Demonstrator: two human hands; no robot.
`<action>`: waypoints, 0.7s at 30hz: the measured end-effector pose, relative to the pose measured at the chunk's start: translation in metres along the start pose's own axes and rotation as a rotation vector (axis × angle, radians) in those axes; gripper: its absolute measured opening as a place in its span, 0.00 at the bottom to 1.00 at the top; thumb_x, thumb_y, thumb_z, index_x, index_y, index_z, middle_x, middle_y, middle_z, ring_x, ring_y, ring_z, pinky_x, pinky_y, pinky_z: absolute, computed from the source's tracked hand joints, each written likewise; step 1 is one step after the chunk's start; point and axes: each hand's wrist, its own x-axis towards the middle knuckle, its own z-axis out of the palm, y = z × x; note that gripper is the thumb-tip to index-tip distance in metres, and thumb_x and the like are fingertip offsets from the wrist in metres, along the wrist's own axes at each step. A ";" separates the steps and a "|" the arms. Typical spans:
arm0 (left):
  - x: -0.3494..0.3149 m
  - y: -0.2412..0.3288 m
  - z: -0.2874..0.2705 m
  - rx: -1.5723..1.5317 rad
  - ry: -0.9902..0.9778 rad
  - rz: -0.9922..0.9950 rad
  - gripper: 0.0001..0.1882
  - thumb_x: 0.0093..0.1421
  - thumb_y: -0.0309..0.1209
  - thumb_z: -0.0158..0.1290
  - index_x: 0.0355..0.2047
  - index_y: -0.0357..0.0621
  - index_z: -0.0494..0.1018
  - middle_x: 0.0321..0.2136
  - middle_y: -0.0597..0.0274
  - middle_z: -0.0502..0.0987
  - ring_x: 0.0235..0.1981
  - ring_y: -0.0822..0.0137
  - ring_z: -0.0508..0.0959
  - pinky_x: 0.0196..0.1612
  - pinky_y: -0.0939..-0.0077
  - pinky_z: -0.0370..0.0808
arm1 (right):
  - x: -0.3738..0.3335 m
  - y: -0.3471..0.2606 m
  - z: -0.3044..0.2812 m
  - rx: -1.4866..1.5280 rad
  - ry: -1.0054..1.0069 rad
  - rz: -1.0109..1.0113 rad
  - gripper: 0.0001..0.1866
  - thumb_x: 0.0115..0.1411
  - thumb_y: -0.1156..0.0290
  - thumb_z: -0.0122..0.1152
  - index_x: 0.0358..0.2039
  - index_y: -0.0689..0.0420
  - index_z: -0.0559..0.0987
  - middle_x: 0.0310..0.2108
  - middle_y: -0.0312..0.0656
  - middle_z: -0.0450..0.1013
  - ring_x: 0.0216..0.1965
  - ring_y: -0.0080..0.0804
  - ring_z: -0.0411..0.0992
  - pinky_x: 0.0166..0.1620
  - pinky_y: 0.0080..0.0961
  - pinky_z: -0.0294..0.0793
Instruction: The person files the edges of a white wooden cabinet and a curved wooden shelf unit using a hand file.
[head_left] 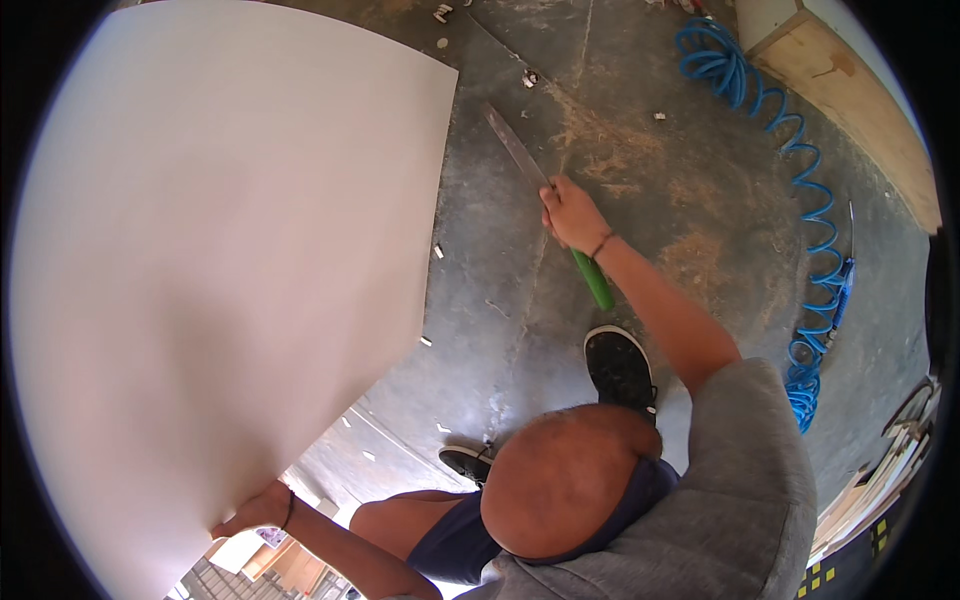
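A large white board (230, 220) fills the left side, its smooth face toward me. My left hand (258, 510) grips its lower edge near the bottom; some of the fingers are hidden there. Out over the floor, my right hand (575, 215) is closed around a flat file (518, 145). The file's long grey metal blade points up and to the left, toward the board's right edge but apart from it. Its green handle sticks out below my wrist.
Bare concrete floor (530, 280) carries sawdust and small white scraps. A coiled blue air hose (820, 220) runs down the right side, with a blue-handled screwdriver-like tool (845, 290) beside it. A wooden panel (850, 100) stands at upper right. Stacked boards (870, 500) lean at lower right.
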 end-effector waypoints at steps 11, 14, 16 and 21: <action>0.002 -0.003 -0.002 0.064 -0.062 0.070 0.54 0.41 0.76 0.38 0.60 0.48 0.51 0.60 0.58 0.52 0.60 0.54 0.53 0.61 0.51 0.53 | 0.066 -0.016 0.035 -0.260 -0.070 -0.157 0.17 0.63 0.60 0.40 0.31 0.63 0.68 0.23 0.49 0.68 0.23 0.44 0.69 0.28 0.36 0.68; 0.001 -0.005 0.001 0.047 -0.086 0.049 0.55 0.41 0.76 0.38 0.59 0.48 0.52 0.60 0.58 0.53 0.60 0.54 0.53 0.61 0.52 0.53 | 0.075 -0.002 0.073 -0.371 0.028 -0.293 0.19 0.62 0.60 0.40 0.32 0.65 0.71 0.29 0.57 0.71 0.34 0.56 0.70 0.39 0.43 0.68; 0.004 -0.001 -0.005 0.054 -0.085 0.028 0.55 0.41 0.76 0.38 0.59 0.48 0.52 0.59 0.58 0.53 0.60 0.54 0.54 0.61 0.52 0.53 | 0.066 0.000 0.085 -0.292 0.072 -0.262 0.19 0.63 0.58 0.40 0.32 0.64 0.70 0.29 0.57 0.70 0.35 0.59 0.68 0.40 0.43 0.66; 0.009 -0.003 -0.009 0.085 -0.029 0.095 0.55 0.41 0.76 0.38 0.59 0.47 0.53 0.58 0.58 0.55 0.59 0.56 0.54 0.61 0.53 0.53 | 0.057 -0.008 0.040 -0.305 0.050 -0.215 0.18 0.62 0.61 0.40 0.33 0.64 0.71 0.32 0.57 0.71 0.38 0.55 0.69 0.42 0.44 0.66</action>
